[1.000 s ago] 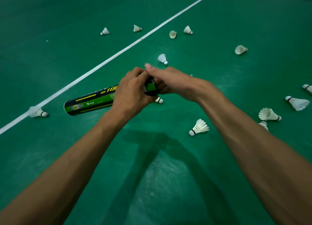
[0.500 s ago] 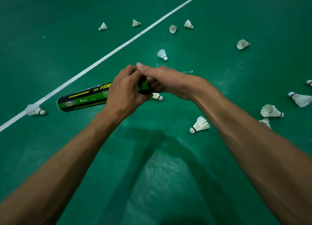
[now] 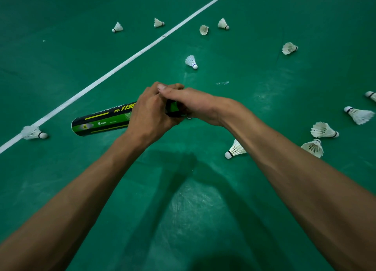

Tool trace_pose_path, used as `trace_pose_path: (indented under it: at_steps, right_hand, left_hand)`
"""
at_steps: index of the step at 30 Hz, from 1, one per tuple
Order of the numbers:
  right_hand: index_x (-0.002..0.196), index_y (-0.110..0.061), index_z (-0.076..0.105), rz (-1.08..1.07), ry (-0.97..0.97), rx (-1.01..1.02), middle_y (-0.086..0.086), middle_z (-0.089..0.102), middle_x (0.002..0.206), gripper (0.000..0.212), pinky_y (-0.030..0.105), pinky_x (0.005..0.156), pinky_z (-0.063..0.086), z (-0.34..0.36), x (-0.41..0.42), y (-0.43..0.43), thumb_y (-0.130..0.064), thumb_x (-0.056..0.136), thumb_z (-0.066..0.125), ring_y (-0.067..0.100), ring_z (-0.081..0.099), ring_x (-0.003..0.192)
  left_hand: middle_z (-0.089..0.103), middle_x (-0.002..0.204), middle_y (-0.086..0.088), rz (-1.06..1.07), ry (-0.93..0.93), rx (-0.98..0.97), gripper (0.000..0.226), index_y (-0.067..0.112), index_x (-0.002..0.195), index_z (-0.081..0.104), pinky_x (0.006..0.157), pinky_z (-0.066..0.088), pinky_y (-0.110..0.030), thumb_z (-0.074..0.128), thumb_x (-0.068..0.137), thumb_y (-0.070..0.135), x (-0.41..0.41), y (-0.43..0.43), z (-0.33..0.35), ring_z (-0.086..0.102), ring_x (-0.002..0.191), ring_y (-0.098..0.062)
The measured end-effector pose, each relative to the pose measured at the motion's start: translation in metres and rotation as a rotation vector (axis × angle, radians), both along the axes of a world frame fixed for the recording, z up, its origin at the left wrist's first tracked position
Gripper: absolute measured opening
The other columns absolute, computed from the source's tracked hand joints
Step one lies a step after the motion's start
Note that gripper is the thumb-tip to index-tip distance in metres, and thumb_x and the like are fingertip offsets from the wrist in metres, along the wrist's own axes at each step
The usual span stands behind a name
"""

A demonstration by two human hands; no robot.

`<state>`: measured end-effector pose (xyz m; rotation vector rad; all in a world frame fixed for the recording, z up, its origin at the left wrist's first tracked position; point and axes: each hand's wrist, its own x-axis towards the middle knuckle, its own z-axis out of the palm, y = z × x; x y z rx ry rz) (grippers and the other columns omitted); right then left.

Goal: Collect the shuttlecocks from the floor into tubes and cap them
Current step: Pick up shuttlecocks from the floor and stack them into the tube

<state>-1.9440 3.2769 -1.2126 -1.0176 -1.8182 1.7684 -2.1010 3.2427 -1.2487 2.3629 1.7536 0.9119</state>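
Head view: left hand (image 3: 149, 116) grips tube (image 3: 101, 122)

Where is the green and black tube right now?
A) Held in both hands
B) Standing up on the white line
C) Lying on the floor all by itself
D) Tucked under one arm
A: the left hand wraps round the tube, and the right hand curls round the tube's right-hand end, so both hands hold it.

Green court floor (image 3: 61, 47) with diagonal white line (image 3: 122, 64)
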Motion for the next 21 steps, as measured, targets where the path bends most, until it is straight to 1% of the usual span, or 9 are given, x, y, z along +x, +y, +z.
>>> trace_pose_path:
  at_steps: [6,8,10,11,13,15,16,18,21]
  right_hand:
    - [0.091,-0.028,0.061,-0.037,0.041,-0.051,-0.023,0.066,0.063,0.022,0.007,0.051,0.043,-0.005,0.000,0.003,-0.039,0.106,0.048,-0.012,0.059,0.057]
    - [0.101,-0.028,0.063,-0.044,0.035,-0.070,-0.015,0.073,0.091,0.021,0.017,0.072,0.052,-0.011,-0.003,0.002,-0.047,0.102,0.053,-0.006,0.066,0.083]
    - [0.115,-0.028,0.063,-0.060,-0.007,-0.071,-0.007,0.070,0.116,0.037,0.035,0.096,0.052,-0.021,-0.006,0.002,-0.058,0.094,0.058,0.010,0.067,0.109]
    - [0.115,-0.026,0.063,-0.067,-0.029,-0.051,-0.003,0.070,0.115,0.040,0.039,0.097,0.050,-0.025,-0.005,0.002,-0.059,0.093,0.058,0.016,0.067,0.110]
    - [0.092,-0.018,0.067,-0.149,-0.045,0.053,0.005,0.068,0.093,0.038,0.042,0.084,0.052,-0.029,-0.002,0.007,-0.055,0.094,0.058,0.021,0.066,0.088]
    - [0.067,-0.014,0.067,-0.365,-0.067,0.188,0.002,0.069,0.071,0.046,0.045,0.076,0.057,-0.035,0.010,0.017,-0.052,0.091,0.058,0.021,0.066,0.068]
    - [0.064,-0.012,0.070,-0.479,-0.081,0.230,0.001,0.072,0.067,0.046,0.045,0.077,0.061,-0.041,0.018,0.022,-0.047,0.092,0.057,0.021,0.070,0.065]
    - [0.072,-0.010,0.074,-0.663,-0.247,0.309,0.005,0.075,0.070,0.037,0.042,0.079,0.059,-0.061,0.037,0.031,-0.036,0.092,0.056,0.023,0.073,0.071]
    - [0.095,-0.013,0.074,-0.790,-0.621,0.279,0.009,0.075,0.099,0.020,0.030,0.082,0.053,-0.101,0.074,0.026,-0.024,0.088,0.058,0.031,0.068,0.097]
  left_hand:
    - [0.064,0.115,-0.007,-0.001,0.000,0.012,0.071,0.026,0.140,0.062,0.091,0.052,-0.047,0.082,0.074,0.041,0.000,0.006,-0.004,0.062,0.106,-0.030]
    - [0.062,0.115,-0.006,-0.002,0.004,0.016,0.072,0.026,0.141,0.061,0.091,0.052,-0.048,0.084,0.073,0.033,-0.001,0.007,-0.008,0.061,0.105,-0.031]
    - [0.061,0.116,-0.005,0.013,0.022,0.003,0.075,0.029,0.142,0.059,0.091,0.052,-0.048,0.084,0.072,0.029,-0.002,0.008,-0.013,0.060,0.105,-0.031]
    - [0.061,0.117,-0.005,0.020,0.025,-0.010,0.076,0.030,0.143,0.058,0.091,0.052,-0.047,0.084,0.072,0.030,-0.002,0.009,-0.016,0.059,0.105,-0.031]
    - [0.061,0.118,-0.005,0.028,0.008,-0.043,0.078,0.029,0.144,0.057,0.091,0.052,-0.045,0.084,0.071,0.037,0.002,0.015,-0.021,0.060,0.106,-0.031]
    - [0.061,0.117,-0.007,0.036,-0.004,-0.077,0.078,0.026,0.142,0.058,0.089,0.051,-0.043,0.078,0.069,0.047,0.008,0.021,-0.026,0.061,0.106,-0.033]
    - [0.061,0.117,-0.008,0.043,-0.002,-0.094,0.077,0.026,0.141,0.059,0.087,0.050,-0.041,0.076,0.069,0.047,0.011,0.023,-0.029,0.060,0.106,-0.034]
    - [0.060,0.121,-0.008,0.054,0.028,-0.134,0.077,0.029,0.143,0.056,0.086,0.048,-0.040,0.082,0.071,0.038,0.017,0.023,-0.038,0.058,0.110,-0.033]
    - [0.058,0.126,-0.005,0.033,0.039,-0.165,0.082,0.032,0.147,0.052,0.087,0.050,-0.041,0.087,0.073,0.031,0.025,0.020,-0.051,0.055,0.113,-0.031]
